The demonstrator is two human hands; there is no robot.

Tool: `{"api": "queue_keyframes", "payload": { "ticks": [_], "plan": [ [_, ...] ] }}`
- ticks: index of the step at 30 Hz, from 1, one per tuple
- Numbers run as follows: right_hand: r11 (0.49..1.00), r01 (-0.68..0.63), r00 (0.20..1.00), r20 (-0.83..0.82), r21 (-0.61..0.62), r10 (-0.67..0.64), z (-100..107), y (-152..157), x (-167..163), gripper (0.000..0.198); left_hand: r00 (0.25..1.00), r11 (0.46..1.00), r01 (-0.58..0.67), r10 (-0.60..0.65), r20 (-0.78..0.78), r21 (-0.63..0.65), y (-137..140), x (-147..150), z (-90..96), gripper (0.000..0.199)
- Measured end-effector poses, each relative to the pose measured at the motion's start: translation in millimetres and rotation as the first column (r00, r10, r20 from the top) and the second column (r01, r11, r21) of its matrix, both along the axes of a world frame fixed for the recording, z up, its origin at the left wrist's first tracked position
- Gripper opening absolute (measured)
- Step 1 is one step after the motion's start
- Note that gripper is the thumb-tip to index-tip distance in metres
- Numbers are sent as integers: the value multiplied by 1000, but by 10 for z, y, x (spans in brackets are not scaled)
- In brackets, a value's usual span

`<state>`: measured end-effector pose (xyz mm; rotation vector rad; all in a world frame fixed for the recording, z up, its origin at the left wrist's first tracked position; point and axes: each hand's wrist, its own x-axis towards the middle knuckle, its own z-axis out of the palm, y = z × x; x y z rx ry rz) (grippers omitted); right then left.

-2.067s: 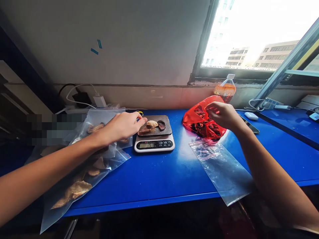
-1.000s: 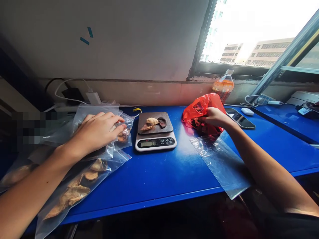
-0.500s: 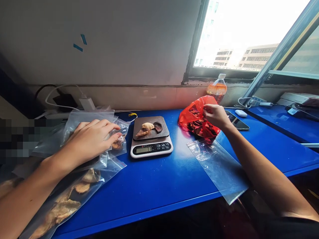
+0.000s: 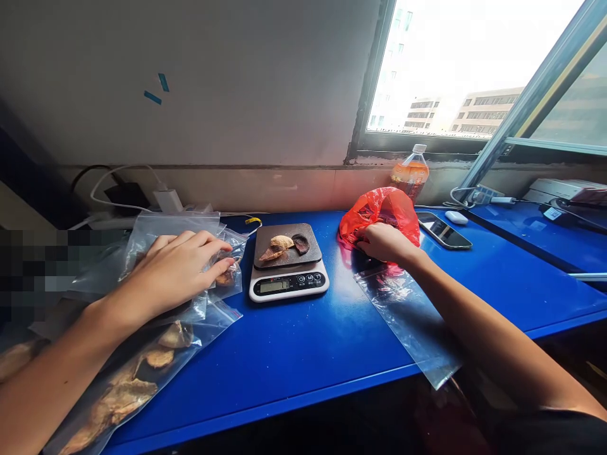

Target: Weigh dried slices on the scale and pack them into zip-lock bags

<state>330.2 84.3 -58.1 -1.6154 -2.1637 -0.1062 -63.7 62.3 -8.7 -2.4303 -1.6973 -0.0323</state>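
My left hand (image 4: 183, 268) lies open over a pile of clear zip bags (image 4: 175, 222), fingers stretched to the right. Slices of a pale dried material (image 4: 123, 392) show inside the bag below it. My right hand (image 4: 386, 243) reaches down into the mouth of a red plastic bag (image 4: 403, 212); its fingertips are hidden among dark dried pieces. Between my hands, a digital kitchen scale (image 4: 289, 287) bears a pale dried piece (image 4: 277, 246) and a dark curled slice (image 4: 300, 244). Its lit display is too small to read surely. A flat clear zip bag (image 4: 410, 322) lies under my right forearm.
Behind the red bag stands a bottle of orange-brown drink (image 4: 411, 172). A phone (image 4: 446, 230) and a white earbud case (image 4: 456, 217) lie to its right. A white charger (image 4: 168, 201) with cables sits against the wall. The blue table's front edge (image 4: 284, 404) runs below.
My right hand has gone from the red bag's raised rim down into its mouth, and the bag now gapes wider. My left hand has stayed on the zip bags.
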Motion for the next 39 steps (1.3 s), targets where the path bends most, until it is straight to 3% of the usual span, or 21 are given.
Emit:
{"api": "queue_keyframes", "payload": {
  "ticks": [4,8,11,17,25,35,39],
  "plan": [
    [985,101,992,84,-140,-90,104,33,61,18,1000,1000,-8,8,-15,-17,-16,10,15,46],
    [986,150,988,-34,-66,-152,193,67,172,17,1000,1000,5,-5,0,-18,-12,0,10,47],
    [984,174,984,39,-34,-173,203,79,227,17,1000,1000,11,-11,27,-3,20,-25,-25,50],
    [957,-50,970,214,-286,115,221,-50,124,21,998,999,31,-32,55,9,58,-55,-67,53],
    [982,7,940,337,-186,57,175,-140,-89,24,995,997,69,-70,69,21,34,-56,-64,51],
    [992,-67,992,103,-103,78,77,-16,18,21,998,999,51,-50,22,-5,10,-24,-44,60],
    [1000,-2,964,-266,0,3,150,3,158,15,998,998,58,-58,13,-5,28,-41,-48,60]
  ]
}}
